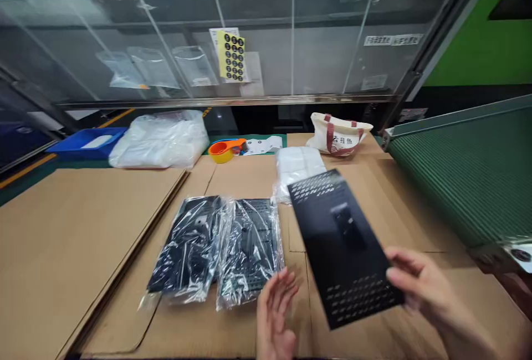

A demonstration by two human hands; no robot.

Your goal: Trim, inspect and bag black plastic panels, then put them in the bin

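Note:
A black rectangular panel (341, 249) with rows of small slots at both ends is tilted above the cardboard. My right hand (419, 282) pinches its lower right edge between thumb and fingers. Left of the panel, my left hand (276, 313) is raised with its fingers apart and nothing in it. Its fingertips are near the lower corner of a dark panel in a clear plastic bag (249, 243). Another bagged dark item (189, 246) lies beside that one on the left. Behind the held panel sits a stack of white, folded plastic (297, 166).
Cardboard sheets (83, 227) lie at the left. Along the back are a blue tray (87, 144), a plastic-wrapped bundle (162, 138), an orange tape dispenser (226, 149) and a cloth bag (338, 134). A green conveyor belt (469, 166) runs at the right.

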